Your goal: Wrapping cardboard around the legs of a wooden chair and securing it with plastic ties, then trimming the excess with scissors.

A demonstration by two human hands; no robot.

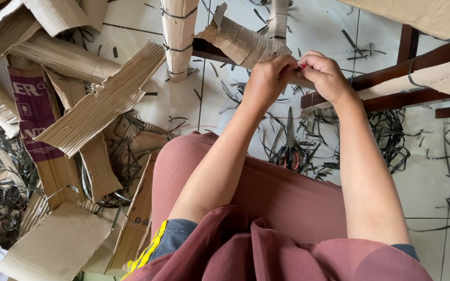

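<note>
Where the white tiled floor (423,182) is strewn with ridged cardboard sheets (100,104), a dark wooden frame (386,86) is seen wrapped in torn cardboard (243,41). That wrapping is pinched by the left hand (266,80) and right hand (326,75), fingers closed together. Pliers (291,140) lie below among black strap offcuts.

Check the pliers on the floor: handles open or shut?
Open: the pliers lie flat on the tiled floor, red handles spread apart, amid cut strap pieces.
</note>
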